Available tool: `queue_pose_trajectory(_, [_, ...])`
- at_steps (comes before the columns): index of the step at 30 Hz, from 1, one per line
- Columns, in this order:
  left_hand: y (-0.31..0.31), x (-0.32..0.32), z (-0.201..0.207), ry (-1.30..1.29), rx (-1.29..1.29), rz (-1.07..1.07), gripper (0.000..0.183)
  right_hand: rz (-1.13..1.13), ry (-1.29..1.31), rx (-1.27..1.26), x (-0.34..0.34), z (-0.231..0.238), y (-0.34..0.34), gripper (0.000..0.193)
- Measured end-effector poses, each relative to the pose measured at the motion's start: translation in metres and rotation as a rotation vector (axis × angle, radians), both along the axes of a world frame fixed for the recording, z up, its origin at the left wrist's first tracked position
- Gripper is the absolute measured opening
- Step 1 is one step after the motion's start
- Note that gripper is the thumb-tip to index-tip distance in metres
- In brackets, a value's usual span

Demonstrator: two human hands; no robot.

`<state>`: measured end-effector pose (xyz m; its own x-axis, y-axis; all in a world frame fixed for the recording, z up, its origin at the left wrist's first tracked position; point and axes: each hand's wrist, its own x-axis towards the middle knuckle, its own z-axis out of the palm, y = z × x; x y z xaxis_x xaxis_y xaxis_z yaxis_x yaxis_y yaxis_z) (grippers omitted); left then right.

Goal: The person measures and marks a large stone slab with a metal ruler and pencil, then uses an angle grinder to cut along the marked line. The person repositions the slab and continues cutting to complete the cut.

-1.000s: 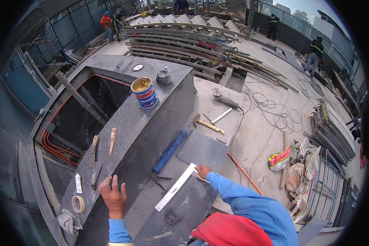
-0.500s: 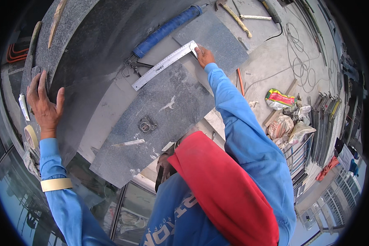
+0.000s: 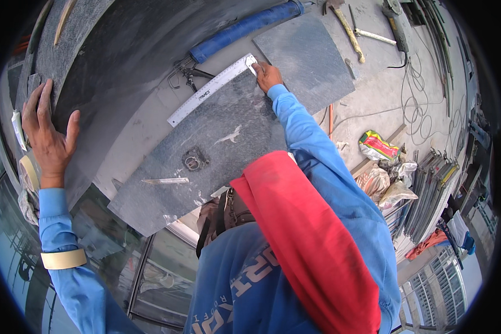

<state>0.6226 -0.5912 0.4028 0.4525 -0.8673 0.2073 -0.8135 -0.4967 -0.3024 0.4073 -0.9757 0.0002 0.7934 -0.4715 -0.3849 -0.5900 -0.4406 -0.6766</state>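
My right hand (image 3: 268,76) is closed on the short thick end of a silver try square (image 3: 211,92), whose ruled blade points down to the left along the far edge of a grey stone slab (image 3: 145,203). On that slab lie a slim pale cutter-like tool (image 3: 166,181) and a dark lump with a ring shape (image 3: 195,160). My left hand (image 3: 49,136), empty with its fingers apart, is at the left by a big curved dark panel (image 3: 122,72); whether it touches the panel I cannot tell. A masking tape roll (image 3: 64,259) circles my left sleeve.
Behind the slab lies a blue caulking gun (image 3: 239,33). Another grey slab (image 3: 306,61) is to its right, with a hammer (image 3: 348,30) and an angle grinder (image 3: 396,28) beyond. A white tube (image 3: 18,131) and a tape roll (image 3: 29,171) sit at the left.
My right hand has brought the try square leftward and closer to the near slab's edge. My left hand stays spread by the panel. The whole view has shifted a little.
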Motion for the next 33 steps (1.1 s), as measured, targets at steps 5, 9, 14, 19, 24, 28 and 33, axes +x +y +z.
queue_pose_trajectory(5, [0.003,0.001,-0.001,-0.011,0.019,0.012,0.067,-0.003,-0.046,0.023,-0.006,-0.004,-0.002,0.056])
queue_pose_trajectory(9, [0.004,0.002,-0.001,-0.017,0.023,0.015,0.067,-0.026,-0.067,0.076,-0.005,-0.005,-0.002,0.064])
queue_pose_trajectory(14, [0.006,0.004,-0.003,-0.040,0.031,0.008,0.067,-0.058,-0.075,0.084,-0.006,-0.010,-0.001,0.059])
queue_pose_trajectory(19, [0.009,0.005,-0.005,-0.058,0.041,0.016,0.069,-0.076,-0.039,0.119,-0.004,-0.013,-0.002,0.063])
queue_pose_trajectory(24, [0.008,0.005,-0.005,-0.050,0.015,-0.015,0.069,-0.138,-0.091,0.145,0.003,-0.010,0.000,0.067])
queue_pose_trajectory(28, [0.008,0.006,-0.005,-0.067,0.034,0.009,0.068,-0.069,-0.016,0.117,0.002,-0.002,-0.004,0.069])
queue_pose_trajectory(33, [0.010,0.006,-0.005,-0.072,0.011,-0.028,0.067,-0.043,-0.068,0.059,-0.001,-0.002,-0.002,0.070])
